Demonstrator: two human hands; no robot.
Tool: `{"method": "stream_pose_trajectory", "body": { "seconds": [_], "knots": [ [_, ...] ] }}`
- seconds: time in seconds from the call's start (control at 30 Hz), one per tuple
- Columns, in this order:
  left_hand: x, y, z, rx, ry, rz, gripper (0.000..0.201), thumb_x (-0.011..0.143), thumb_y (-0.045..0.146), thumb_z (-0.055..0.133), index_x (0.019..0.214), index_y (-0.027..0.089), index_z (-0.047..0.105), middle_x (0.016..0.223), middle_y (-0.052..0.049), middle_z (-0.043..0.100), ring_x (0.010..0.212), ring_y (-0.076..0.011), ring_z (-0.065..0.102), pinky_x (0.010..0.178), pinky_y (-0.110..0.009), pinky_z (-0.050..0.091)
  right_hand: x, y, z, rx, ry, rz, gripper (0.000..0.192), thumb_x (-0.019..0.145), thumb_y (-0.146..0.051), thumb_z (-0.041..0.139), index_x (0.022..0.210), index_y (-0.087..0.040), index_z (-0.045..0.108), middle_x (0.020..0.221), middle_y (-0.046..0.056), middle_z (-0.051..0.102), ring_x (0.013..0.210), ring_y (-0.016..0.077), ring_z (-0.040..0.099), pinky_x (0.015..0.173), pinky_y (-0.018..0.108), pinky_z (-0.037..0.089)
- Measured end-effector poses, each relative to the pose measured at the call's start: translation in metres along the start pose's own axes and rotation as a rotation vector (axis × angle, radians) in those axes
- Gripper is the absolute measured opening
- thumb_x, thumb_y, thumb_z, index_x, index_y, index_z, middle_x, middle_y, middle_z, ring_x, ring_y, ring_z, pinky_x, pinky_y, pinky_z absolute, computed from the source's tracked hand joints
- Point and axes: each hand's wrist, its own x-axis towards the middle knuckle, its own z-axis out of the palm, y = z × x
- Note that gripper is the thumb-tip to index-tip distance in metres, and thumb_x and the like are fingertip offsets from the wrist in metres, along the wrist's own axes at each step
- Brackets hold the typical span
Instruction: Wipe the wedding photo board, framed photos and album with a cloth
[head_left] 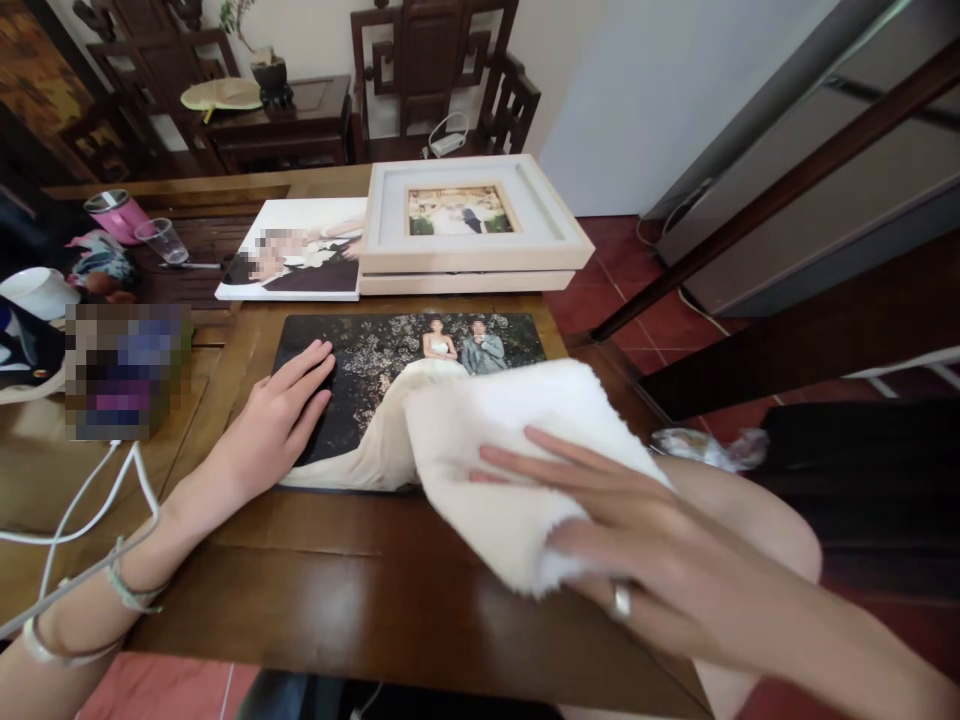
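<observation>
A dark photo print (pixel 375 360) of a couple lies flat on the wooden table (pixel 337 590). My left hand (pixel 281 415) rests flat on its left edge, fingers spread, holding nothing. My right hand (pixel 622 540) presses a white cloth (pixel 502 440) against the right half of the print, fingers stretched out over the cloth. The cloth hides the print's lower right corner.
A white framed photo (pixel 469 220) and an unframed print (pixel 296 255) lie behind. A pink tumbler (pixel 116 213), clear glass (pixel 163 240), white cable (pixel 82 520) and cluttered items sit at left. Wooden chairs (pixel 435 70) stand at the back; red tile floor lies right.
</observation>
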Motion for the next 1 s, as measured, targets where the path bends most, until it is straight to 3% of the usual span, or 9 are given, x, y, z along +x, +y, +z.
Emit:
{"method": "stream_pose_trajectory", "body": {
  "seconds": [0.1,0.23,0.37,0.47,0.6,0.8,0.9,1.0],
  "knots": [
    [0.000,0.000,0.001,-0.006,-0.001,-0.002,0.047,0.101,0.039,0.033,0.140,0.016,0.049,0.151,-0.012,0.042,0.140,-0.0273,0.038,0.115,-0.049,0.033,0.017,0.034,-0.008,-0.052,0.040,0.081,0.018,0.089,-0.020,0.048,0.086,-0.024,0.066,0.137,0.007,0.059,0.134,0.0287,0.046,0.113,0.054,0.035],
    [-0.001,-0.002,0.002,-0.013,-0.002,-0.005,0.047,0.101,0.038,0.034,0.140,0.016,0.049,0.151,-0.012,0.042,0.140,-0.0274,0.037,0.115,-0.050,0.033,0.032,0.076,-0.020,-0.160,0.069,0.228,0.026,0.094,-0.032,0.042,0.091,-0.023,0.066,0.119,0.010,0.068,0.135,0.0357,0.044,0.103,0.054,0.046],
    [-0.002,-0.003,0.002,-0.015,0.003,-0.002,0.047,0.101,0.037,0.035,0.140,0.015,0.049,0.151,-0.013,0.042,0.141,-0.0275,0.037,0.115,-0.049,0.033,0.033,0.094,-0.023,-0.216,0.093,0.304,0.029,0.096,-0.034,0.039,0.093,-0.021,0.064,0.118,0.012,0.068,0.133,0.0373,0.046,0.098,0.052,0.050],
    [-0.002,-0.002,0.002,-0.009,0.000,-0.003,0.046,0.101,0.036,0.035,0.140,0.015,0.049,0.151,-0.013,0.042,0.140,-0.0274,0.037,0.115,-0.050,0.033,0.025,0.083,-0.016,-0.222,0.159,0.233,0.023,0.095,-0.029,0.041,0.087,-0.020,0.061,0.125,0.013,0.066,0.131,0.0347,0.049,0.106,0.055,0.044],
    [0.000,0.000,0.001,0.003,-0.007,-0.009,0.047,0.101,0.036,0.034,0.140,0.015,0.049,0.150,-0.012,0.042,0.140,-0.0272,0.037,0.115,-0.050,0.033,0.006,0.042,-0.003,-0.178,0.203,0.105,0.013,0.088,-0.016,0.050,0.080,-0.022,0.059,0.135,0.010,0.060,0.131,0.0279,0.050,0.116,0.052,0.032],
    [0.001,0.001,0.001,0.016,-0.008,-0.011,0.047,0.101,0.037,0.034,0.140,0.016,0.048,0.150,-0.012,0.042,0.140,-0.0280,0.037,0.115,-0.051,0.033,-0.018,-0.018,0.002,-0.055,0.010,-0.028,0.018,0.078,-0.009,0.052,0.075,-0.024,0.061,0.140,0.005,0.056,0.136,0.0248,0.044,0.118,0.048,0.030],
    [0.001,0.001,0.001,0.014,-0.008,-0.008,0.047,0.101,0.037,0.035,0.141,0.016,0.048,0.150,-0.012,0.042,0.140,-0.0279,0.038,0.115,-0.051,0.032,-0.013,-0.018,0.001,-0.024,-0.045,-0.041,0.018,0.080,-0.011,0.051,0.077,-0.025,0.063,0.142,0.003,0.054,0.136,0.0240,0.044,0.118,0.048,0.030],
    [0.000,0.001,0.001,0.009,-0.006,-0.007,0.047,0.101,0.036,0.035,0.140,0.014,0.048,0.150,-0.013,0.043,0.140,-0.0276,0.038,0.115,-0.050,0.032,0.002,0.002,-0.005,-0.018,-0.037,-0.006,0.020,0.085,-0.012,0.049,0.080,-0.024,0.064,0.142,0.005,0.055,0.135,0.0245,0.046,0.116,0.050,0.033]
  ]
}}
